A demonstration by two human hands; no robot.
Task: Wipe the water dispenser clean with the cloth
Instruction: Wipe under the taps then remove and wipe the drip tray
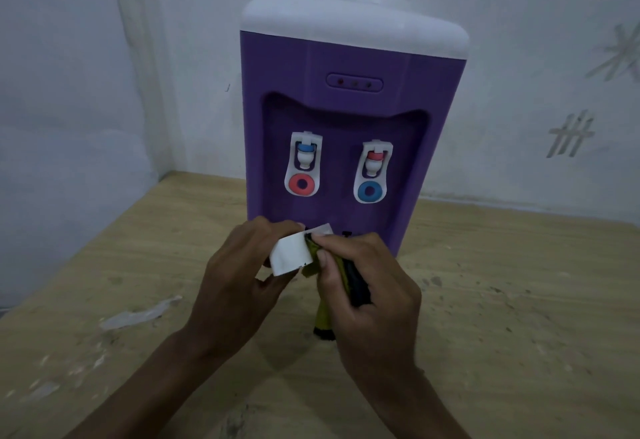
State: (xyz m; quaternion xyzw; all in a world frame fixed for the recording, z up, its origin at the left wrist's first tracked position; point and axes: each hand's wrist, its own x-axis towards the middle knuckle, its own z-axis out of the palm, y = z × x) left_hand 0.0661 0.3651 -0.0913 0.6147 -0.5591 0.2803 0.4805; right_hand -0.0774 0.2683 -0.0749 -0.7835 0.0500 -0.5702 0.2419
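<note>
We hold the small white rectangular plastic part (288,254), which looks like the dispenser's drip tray, in our left hand (239,286), its fingers curled round the far edge and the thumb tucked under the near corner, so the grip is closed on it. Our right hand (363,286) has its grip closed on the bunched yellow-and-black cloth (341,282), the thumb and forefinger pinching a fold against the part's right edge while the rest of the cloth hangs down towards the pale wooden counter (519,300). To do this step well, we judge it best to keep the left hand steady, press a fresh fold of cloth flat on the white face, draw it along the full length, then work into the corners and edges before turning to the body. The purple plastic water dispenser with its white rounded top (346,67) stands upright on the counter just beyond our hands, against the whitish wall (519,40). Its recessed front carries two white taps, the left one (304,164) with a blue cap and a red ring, the right one (373,173) with a red cap and a blue ring, under a small panel of three indicator lights (354,83). The counter itself shows pale smears and specks around the dispenser.
</note>
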